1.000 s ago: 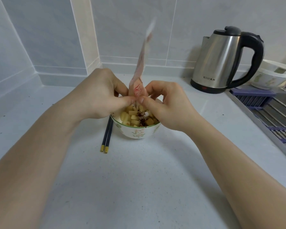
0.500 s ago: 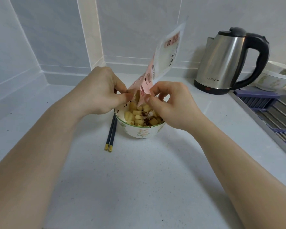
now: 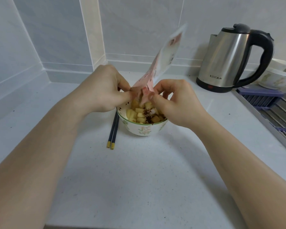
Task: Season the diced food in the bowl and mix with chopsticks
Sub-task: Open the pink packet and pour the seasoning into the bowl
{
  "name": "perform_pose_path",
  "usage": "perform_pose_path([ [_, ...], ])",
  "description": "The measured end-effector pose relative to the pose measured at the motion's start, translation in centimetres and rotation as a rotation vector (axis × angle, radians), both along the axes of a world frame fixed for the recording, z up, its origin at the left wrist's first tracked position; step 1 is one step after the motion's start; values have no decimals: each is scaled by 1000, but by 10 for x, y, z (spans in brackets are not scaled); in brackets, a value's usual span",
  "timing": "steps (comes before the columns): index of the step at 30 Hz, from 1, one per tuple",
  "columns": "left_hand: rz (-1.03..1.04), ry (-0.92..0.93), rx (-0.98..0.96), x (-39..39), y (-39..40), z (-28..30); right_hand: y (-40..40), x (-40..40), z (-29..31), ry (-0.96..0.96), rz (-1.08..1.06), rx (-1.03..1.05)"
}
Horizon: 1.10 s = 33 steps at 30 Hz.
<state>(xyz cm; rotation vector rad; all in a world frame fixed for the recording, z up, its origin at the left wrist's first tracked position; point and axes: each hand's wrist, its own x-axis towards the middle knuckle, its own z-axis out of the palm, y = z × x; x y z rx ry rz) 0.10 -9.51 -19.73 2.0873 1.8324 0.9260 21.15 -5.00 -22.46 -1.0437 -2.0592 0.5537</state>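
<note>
Head view. A pale speckled tabletop [image 3: 139, 179] meets grey tiled walls at a corner. At the far right stands a stainless-steel electric kettle [image 3: 224, 58] with a black handle and lid; just beside it, further right, is a white patterned bowl [image 3: 277, 76], partly cut off by the frame edge. Below these, a metal draining rack [image 3: 274, 111] with purple fittings runs along the right edge of the tabletop.

Near the centre sits a white floral bowl [image 3: 144, 129] with a green rim, holding yellow diced food [image 3: 139, 115] topped with dark reddish seasoning flakes [image 3: 147, 113] and a small white heap. A pair of dark chopsticks [image 3: 113, 132] with yellow ends lies flat on the tabletop, just beside the bowl's left side; their far ends are hidden under the left wrist.

Above the bowl, a pink-and-white seasoning packet [image 3: 162, 63] is inverted, its mouth pointing down over the food and its upper end tilted to the right, blurred. The packet and both hands hide the far rim of the bowl.

The left hand [image 3: 104, 91] has curled fingers and pinches the left edge of the packet mouth between thumb and fingertips. The right hand [image 3: 173, 100] likewise has curled fingers and pinches the right edge of the mouth.
</note>
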Motion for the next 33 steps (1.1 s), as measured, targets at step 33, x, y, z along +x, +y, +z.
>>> perform_pose_path([
  [33, -59, -32, 23, 9, 4, -5, 1, 0, -2, -12, 11, 15],
])
